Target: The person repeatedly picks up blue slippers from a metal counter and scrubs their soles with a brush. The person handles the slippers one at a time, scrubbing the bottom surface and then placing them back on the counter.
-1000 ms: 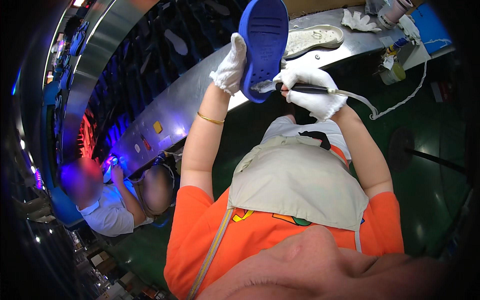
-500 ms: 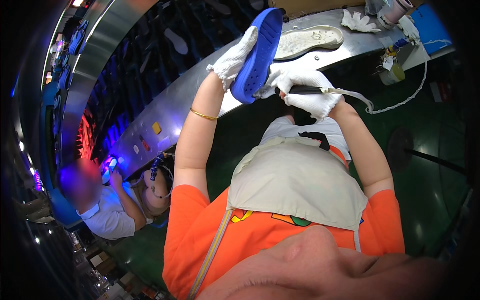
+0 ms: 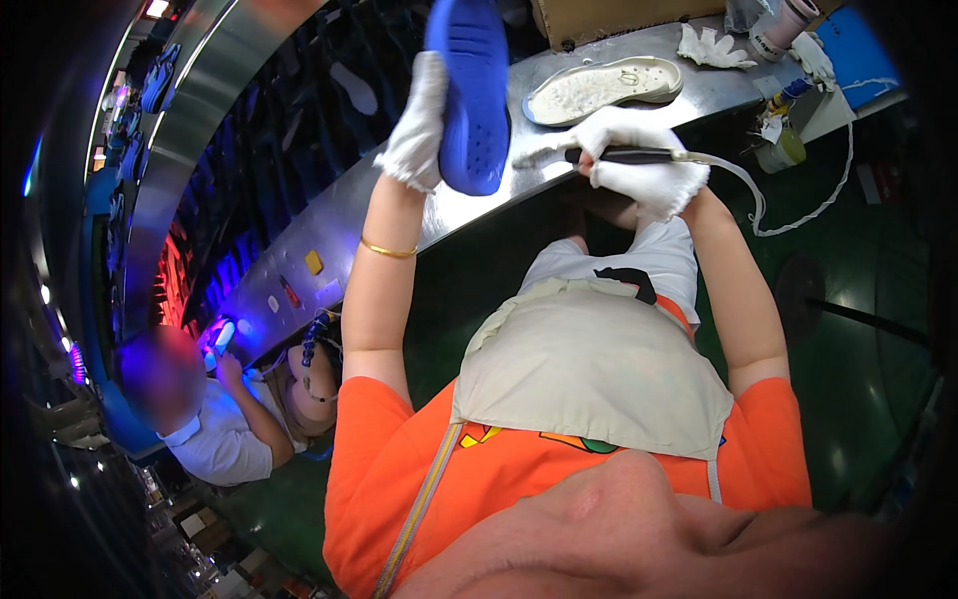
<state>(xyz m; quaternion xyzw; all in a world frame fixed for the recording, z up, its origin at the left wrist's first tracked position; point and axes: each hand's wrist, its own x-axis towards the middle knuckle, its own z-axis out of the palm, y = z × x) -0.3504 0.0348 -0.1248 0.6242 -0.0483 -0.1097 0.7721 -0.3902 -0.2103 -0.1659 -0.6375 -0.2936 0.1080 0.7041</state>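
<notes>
A blue shoe sole (image 3: 473, 110) is held up over the metal bench by my left hand (image 3: 417, 125), which wears a white knitted glove and grips the sole's left side. To its right, my white-gloved right hand (image 3: 639, 165) is closed around the black handle of a brush (image 3: 627, 156). Pale bristles point left toward the sole, with a gap between them. From the handle's other end runs a whitish hose (image 3: 750, 195). Beyond my right hand, a white sole (image 3: 599, 90) with a rough whitish inside lies on the bench.
The curved metal bench (image 3: 374, 215) runs from far right to lower left, beside a dark belt carrying soles. A spare white glove (image 3: 715, 47), a cup (image 3: 783, 28) and a cardboard box (image 3: 639, 15) stand at the far side. Another person (image 3: 225, 429) sits at left, holding a light-coloured shoe part.
My left hand has moved left and slightly up with the blue sole, away from the brush. My right hand has shifted a little right, uncovering more of the white sole.
</notes>
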